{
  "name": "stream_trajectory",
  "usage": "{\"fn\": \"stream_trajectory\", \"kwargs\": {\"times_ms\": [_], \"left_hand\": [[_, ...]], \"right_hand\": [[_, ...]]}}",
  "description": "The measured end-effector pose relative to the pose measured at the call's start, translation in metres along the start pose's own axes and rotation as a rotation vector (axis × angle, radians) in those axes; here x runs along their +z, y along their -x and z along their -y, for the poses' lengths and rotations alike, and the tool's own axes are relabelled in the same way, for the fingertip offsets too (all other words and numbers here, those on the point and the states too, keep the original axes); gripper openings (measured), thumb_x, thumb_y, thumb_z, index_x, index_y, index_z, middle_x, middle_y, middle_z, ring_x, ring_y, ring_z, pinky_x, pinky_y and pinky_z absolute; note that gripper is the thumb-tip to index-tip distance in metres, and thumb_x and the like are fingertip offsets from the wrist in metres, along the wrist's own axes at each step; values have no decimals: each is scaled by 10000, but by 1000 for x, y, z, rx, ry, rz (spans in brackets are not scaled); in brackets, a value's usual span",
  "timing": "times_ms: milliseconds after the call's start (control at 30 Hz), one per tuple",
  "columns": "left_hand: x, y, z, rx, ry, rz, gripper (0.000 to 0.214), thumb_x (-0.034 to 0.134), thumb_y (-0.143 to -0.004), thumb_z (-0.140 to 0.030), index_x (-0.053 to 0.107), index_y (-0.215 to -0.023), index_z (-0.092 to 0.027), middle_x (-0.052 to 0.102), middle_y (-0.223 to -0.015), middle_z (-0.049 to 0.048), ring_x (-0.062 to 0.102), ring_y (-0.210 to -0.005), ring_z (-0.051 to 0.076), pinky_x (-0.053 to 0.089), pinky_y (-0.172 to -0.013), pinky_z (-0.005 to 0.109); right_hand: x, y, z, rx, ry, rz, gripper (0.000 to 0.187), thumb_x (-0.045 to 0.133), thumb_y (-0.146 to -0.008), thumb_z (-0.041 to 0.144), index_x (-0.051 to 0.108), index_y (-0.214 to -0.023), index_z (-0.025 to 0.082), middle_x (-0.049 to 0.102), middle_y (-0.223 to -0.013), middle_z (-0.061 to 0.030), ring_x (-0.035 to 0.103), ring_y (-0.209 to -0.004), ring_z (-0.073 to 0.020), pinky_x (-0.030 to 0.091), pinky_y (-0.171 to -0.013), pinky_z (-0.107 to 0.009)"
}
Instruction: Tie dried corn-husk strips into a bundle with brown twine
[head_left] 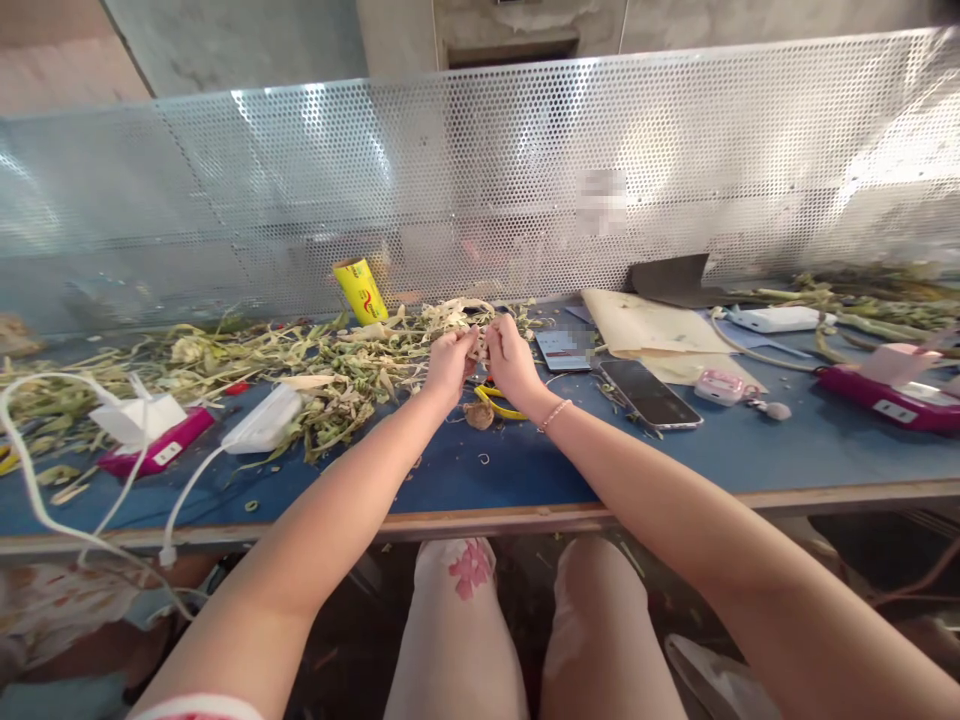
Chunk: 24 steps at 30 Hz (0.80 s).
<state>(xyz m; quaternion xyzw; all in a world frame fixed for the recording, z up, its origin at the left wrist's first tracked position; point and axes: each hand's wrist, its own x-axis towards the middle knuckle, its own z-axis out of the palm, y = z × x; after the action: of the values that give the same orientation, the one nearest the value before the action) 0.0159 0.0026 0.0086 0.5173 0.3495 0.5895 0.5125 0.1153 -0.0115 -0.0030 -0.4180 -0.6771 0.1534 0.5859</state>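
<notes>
Over the blue table, my left hand (452, 362) and my right hand (512, 357) meet with fingers pinched. Between them is a small pale, dry-looking piece (477, 350), mostly hidden by my fingertips, so its kind is unclear. Just beneath lies a round brown lump (478, 415), beside a tool with yellow handles (501, 404) partly covered by my right hand. To the left and behind my hands spreads a heap of dried stalks and leaves (337, 370). My right wrist wears a thin bracelet.
A yellow tube (360, 291) stands tilted by the perforated metal screen (510, 180). Right of my hands lie a dark phone (649, 394), another lit phone (564, 350), an earphone case (724, 387) and brown paper (660, 330). Purple power strips (161, 450) with white cables flank both sides.
</notes>
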Motion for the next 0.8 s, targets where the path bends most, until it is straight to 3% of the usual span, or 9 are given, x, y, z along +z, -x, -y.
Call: {"fn": "stream_trajectory", "kwargs": {"times_ms": [300,800], "left_hand": [[1,1,-5,-69,186,-33,271,644,-667,-209,404,-551,-160,297,-422,-91,253,-343,17,175,-369,195],[2,-3,2,132,-41,-248,327,521,-808,-337,310,-597,-200,266,-448,-79,271,-358,41,198,-380,216]], "right_hand": [[-1,-2,0,17,-17,-9,157,287,-876,345,336,-787,225,413,-639,20,431,-596,-124,341,-602,-264],[-1,3,11,-64,17,16,148,304,-870,350,332,-779,237,396,-605,34,388,-548,-115,332,-584,-265]]}}
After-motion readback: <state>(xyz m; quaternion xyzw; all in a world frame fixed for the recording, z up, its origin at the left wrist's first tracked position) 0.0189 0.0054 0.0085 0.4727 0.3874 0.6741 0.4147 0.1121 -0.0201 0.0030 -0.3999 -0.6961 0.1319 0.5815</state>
